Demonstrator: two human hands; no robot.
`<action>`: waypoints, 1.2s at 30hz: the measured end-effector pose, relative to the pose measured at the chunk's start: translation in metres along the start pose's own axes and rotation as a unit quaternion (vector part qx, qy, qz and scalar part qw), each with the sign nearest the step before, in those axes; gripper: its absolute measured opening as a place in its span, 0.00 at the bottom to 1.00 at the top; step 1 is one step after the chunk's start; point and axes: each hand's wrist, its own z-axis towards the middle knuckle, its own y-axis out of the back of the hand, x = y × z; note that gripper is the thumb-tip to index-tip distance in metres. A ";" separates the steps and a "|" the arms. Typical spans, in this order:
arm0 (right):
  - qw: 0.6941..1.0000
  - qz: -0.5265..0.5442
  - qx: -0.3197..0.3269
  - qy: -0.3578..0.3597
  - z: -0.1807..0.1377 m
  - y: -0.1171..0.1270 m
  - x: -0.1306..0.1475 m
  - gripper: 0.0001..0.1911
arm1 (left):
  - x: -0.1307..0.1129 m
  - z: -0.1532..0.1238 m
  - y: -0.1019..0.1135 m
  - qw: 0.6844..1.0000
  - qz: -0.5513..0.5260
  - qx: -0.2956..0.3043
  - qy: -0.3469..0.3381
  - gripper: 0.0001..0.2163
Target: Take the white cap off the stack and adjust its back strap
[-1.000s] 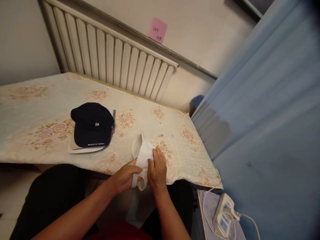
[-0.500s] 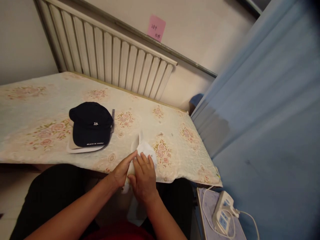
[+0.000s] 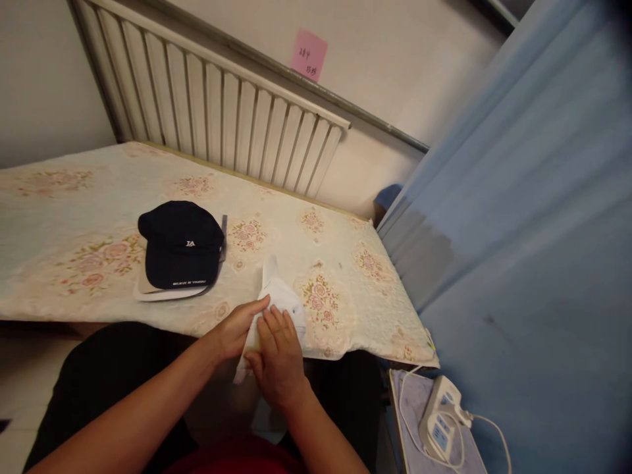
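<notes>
A white cap is between my two hands at the near edge of the bed, with a thin white flap sticking up at its far end. My left hand grips its left side, thumb on top and the other fingers hidden beneath. Lying over the near part of the cap, my right hand has its fingers stretched out flat and its thumb apart. To the left, a navy cap with small white lettering on its front and brim lies on top of other headwear with a pale brim.
A floral cover spreads over the bed. Behind it are a radiator and a pink note on the wall. A blue curtain hangs at right, above a small stand with a power strip and white cables.
The white cap has turned and tilted slightly, its far flap shifting left. My hands have moved a little left and down with it. The navy cap stays put.
</notes>
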 end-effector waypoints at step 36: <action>0.976 0.042 -0.061 -0.203 0.033 -0.003 -0.027 0.15 | 0.025 -0.020 0.022 0.995 0.003 0.020 -0.097 0.17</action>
